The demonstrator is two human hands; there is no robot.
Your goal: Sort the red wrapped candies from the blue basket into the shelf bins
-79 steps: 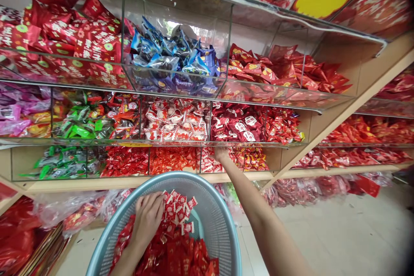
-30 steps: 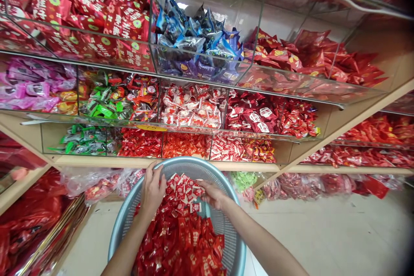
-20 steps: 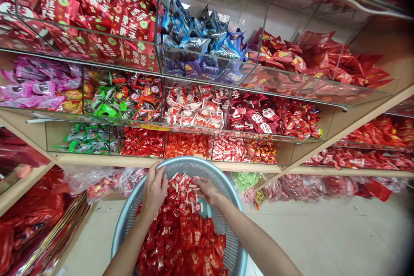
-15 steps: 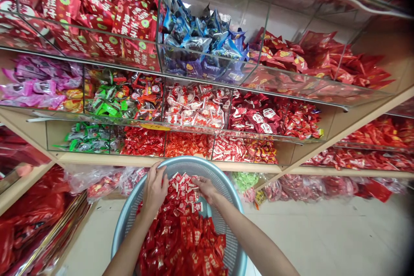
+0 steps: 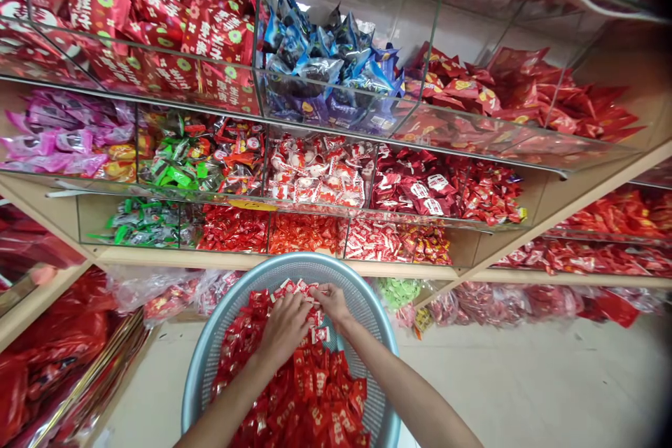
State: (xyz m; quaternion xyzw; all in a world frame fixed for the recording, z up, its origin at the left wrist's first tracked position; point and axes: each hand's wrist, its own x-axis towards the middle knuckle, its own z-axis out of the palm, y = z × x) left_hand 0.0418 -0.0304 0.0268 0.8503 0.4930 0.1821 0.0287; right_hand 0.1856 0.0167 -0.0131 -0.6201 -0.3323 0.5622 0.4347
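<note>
Because white-red sweets (image 5: 320,334) adjoin red packets (image 5: 319,395), stirring risks mixing; left hand (image 5: 286,327) half-curled, right hand (image 5: 333,304) near-closed, holds unclear.

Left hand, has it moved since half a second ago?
Yes. Against the basket, the left hand has shifted rightward, from the rim to over the wrapped sweets.

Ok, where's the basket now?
Head view, bottom centre: the basket sits just in front of the lowest shelf, with both hands inside it, over the red candies.
</note>
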